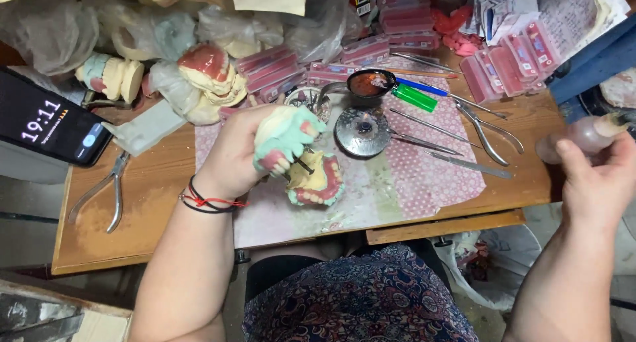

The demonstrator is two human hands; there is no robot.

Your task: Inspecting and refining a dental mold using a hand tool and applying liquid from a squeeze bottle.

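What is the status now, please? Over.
Left hand grips hinged dental model. Right hand holds small clear bottle off table edge. Spirit burner beside model.

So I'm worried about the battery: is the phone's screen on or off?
On. The phone at the table's left edge shows a lit screen with white clock digits and a small round icon.

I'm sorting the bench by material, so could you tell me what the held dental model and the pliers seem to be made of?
Dental model: likely matte plaster, chalky mint-green, with glossy pink wax-like gums. Pliers: bare metal, grey with a dull shine.
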